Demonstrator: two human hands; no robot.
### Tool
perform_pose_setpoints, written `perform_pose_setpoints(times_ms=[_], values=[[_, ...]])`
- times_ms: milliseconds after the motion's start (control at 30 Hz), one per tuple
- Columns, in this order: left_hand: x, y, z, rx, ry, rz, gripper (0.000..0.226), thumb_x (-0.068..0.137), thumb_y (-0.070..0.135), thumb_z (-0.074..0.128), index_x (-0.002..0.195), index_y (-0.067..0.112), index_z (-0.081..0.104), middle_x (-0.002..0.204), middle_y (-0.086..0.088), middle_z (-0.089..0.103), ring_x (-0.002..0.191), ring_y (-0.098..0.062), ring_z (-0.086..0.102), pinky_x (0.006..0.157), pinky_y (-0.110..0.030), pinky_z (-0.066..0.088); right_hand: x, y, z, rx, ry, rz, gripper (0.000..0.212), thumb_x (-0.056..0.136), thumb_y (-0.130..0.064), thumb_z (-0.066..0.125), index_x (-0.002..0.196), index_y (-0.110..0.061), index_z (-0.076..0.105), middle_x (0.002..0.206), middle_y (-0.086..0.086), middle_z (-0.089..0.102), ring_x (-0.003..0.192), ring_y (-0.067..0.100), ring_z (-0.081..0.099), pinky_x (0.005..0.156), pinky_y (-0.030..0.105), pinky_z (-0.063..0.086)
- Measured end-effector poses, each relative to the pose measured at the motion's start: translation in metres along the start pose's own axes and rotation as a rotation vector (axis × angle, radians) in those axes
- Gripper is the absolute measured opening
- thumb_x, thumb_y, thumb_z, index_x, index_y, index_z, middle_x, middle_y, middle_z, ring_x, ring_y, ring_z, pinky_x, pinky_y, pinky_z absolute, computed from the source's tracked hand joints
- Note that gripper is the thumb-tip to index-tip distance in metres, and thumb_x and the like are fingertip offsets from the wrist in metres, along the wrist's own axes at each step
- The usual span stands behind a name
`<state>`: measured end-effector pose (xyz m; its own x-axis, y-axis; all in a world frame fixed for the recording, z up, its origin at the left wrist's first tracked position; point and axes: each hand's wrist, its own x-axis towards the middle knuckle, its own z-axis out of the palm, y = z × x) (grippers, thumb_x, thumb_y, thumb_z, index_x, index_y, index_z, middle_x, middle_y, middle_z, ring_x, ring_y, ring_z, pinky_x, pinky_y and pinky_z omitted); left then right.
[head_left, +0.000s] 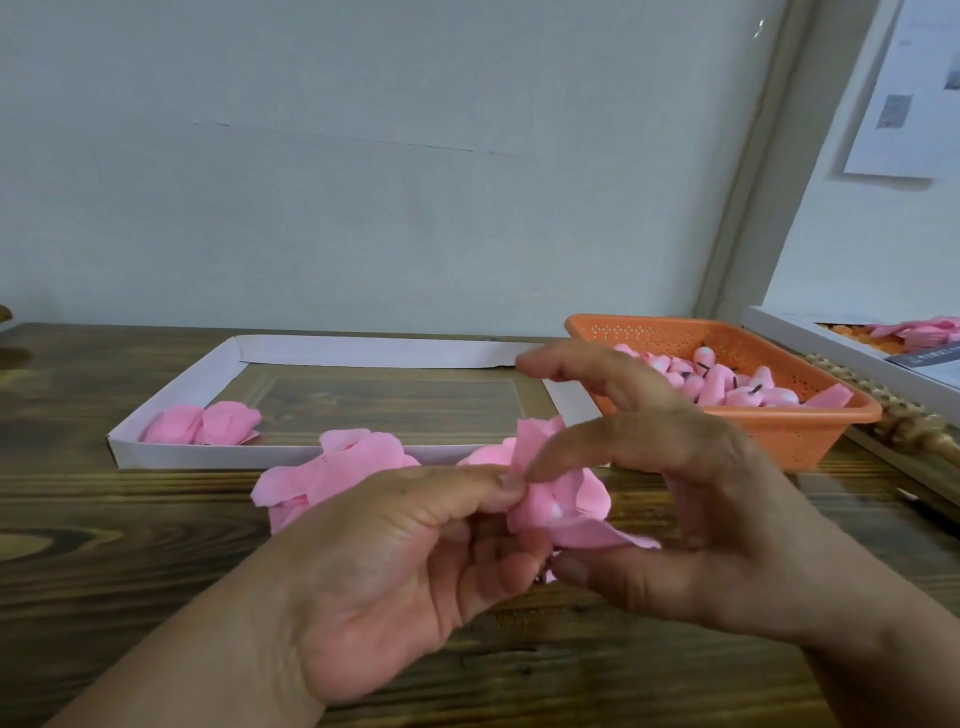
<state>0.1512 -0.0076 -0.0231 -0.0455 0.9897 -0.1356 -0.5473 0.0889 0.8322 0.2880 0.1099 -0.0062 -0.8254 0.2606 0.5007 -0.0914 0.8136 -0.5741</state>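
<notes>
Over table (130, 545), left hand (395, 571), right hand (701, 519) pinching pink flower (561, 499), wall sheet (904, 88) illegible

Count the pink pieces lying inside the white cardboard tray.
2, in the white tray's near left corner: the left piece and the right piece, side by side. The right hand covers the tray's right end; more may hide there.

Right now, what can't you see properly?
Head view: base of the pink flower, hidden between left hand and right hand.
Head view: near part of the petal pile, behind the left hand.
Head view: white box, cut by the right edge.
Head view: print on the wall paper, blurred.
</notes>
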Motion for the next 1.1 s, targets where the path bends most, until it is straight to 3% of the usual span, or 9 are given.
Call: perform_pose_setpoints(times_ms=[133,300,500,567,700,767,833,967,1100], values=[[-0.001,-0.001,-0.005,0.005,-0.044,-0.04,0.013,0.067,0.003,0.062,0.075,-0.005,0.068,0.063,-0.016,0.057,0.045,-0.015,0.057,0.039,-0.019,0.051,-0.014,-0.004,0.001,-0.079,0.079,-0.134,0.01,0.074,-0.026,0.07,0.082,-0.021,0.073,0.134,0.001,0.051,0.13,0.014,0.044,0.102,0.029,0.037],[-0.001,-0.002,-0.007,0.05,-0.046,-0.022,0.015,0.064,0.007,0.065,0.073,-0.002,0.072,0.062,-0.016,0.058,0.046,-0.015,0.057,0.04,-0.02,0.051,-0.012,-0.003,0.003,-0.06,0.099,-0.085,0.007,0.075,-0.011,0.068,0.07,-0.006,0.069,0.125,0.003,0.058,0.122,0.016,0.052,0.098,0.023,0.039],[-0.004,-0.003,-0.007,0.115,-0.052,0.027,0.014,0.067,0.01,0.062,0.069,0.003,0.073,0.065,-0.017,0.059,0.048,-0.014,0.057,0.041,-0.02,0.05,-0.011,-0.002,0.014,-0.014,0.199,-0.067,0.018,0.068,0.0,0.064,0.066,-0.017,0.058,0.118,-0.002,0.061,0.116,0.013,0.055,0.093,0.021,0.042],[-0.003,-0.004,-0.007,0.127,-0.043,0.032,0.014,0.069,0.009,0.06,0.069,0.002,0.072,0.065,-0.018,0.058,0.047,-0.015,0.057,0.041,-0.02,0.05,-0.012,-0.002,0.015,-0.047,0.203,-0.093,0.017,0.07,-0.004,0.064,0.078,-0.018,0.058,0.121,-0.003,0.058,0.12,0.012,0.052,0.095,0.02,0.04],[-0.003,-0.005,-0.009,0.146,-0.035,0.008,0.012,0.075,0.009,0.064,0.069,0.003,0.073,0.063,-0.014,0.06,0.048,-0.014,0.058,0.041,-0.02,0.049,-0.007,-0.002,0.012,-0.129,0.12,-0.17,0.046,0.063,0.005,0.063,0.099,-0.023,0.061,0.13,0.002,0.05,0.125,0.013,0.047,0.102,0.025,0.038],[-0.004,-0.006,-0.01,0.168,-0.059,-0.005,0.011,0.078,0.011,0.071,0.069,0.006,0.075,0.063,-0.011,0.063,0.049,-0.013,0.059,0.042,-0.019,0.049,-0.005,-0.003,0.01,-0.13,0.04,-0.165,0.037,0.064,0.003,0.061,0.091,-0.022,0.067,0.13,0.002,0.051,0.127,0.014,0.046,0.103,0.024,0.035],[-0.003,-0.006,-0.01,0.185,-0.085,-0.008,0.014,0.072,0.012,0.063,0.072,0.007,0.076,0.063,-0.009,0.065,0.05,-0.011,0.06,0.042,-0.018,0.048,-0.006,-0.005,0.008,-0.079,-0.014,-0.111,0.024,0.067,-0.008,0.057,0.082,-0.022,0.068,0.129,-0.003,0.052,0.128,0.014,0.045,0.101,0.02,0.034],[-0.004,-0.006,-0.01,0.22,-0.129,0.029,0.019,0.074,0.013,0.059,0.073,0.008,0.077,0.066,-0.006,0.068,0.051,-0.01,0.061,0.045,-0.018,0.049,-0.007,-0.005,0.008,-0.031,0.004,-0.073,0.024,0.064,-0.015,0.053,0.079,-0.027,0.067,0.124,-0.008,0.055,0.127,0.013,0.047,0.095,0.023,0.039],[-0.004,-0.005,-0.012,0.276,-0.185,0.074,0.015,0.067,0.012,0.068,0.079,0.011,0.078,0.064,-0.001,0.067,0.056,-0.006,0.062,0.051,-0.016,0.05,-0.006,-0.005,0.009,-0.017,0.025,-0.066,0.029,0.065,-0.006,0.061,0.078,-0.031,0.066,0.123,-0.006,0.056,0.125,0.013,0.049,0.098,0.017,0.035]])
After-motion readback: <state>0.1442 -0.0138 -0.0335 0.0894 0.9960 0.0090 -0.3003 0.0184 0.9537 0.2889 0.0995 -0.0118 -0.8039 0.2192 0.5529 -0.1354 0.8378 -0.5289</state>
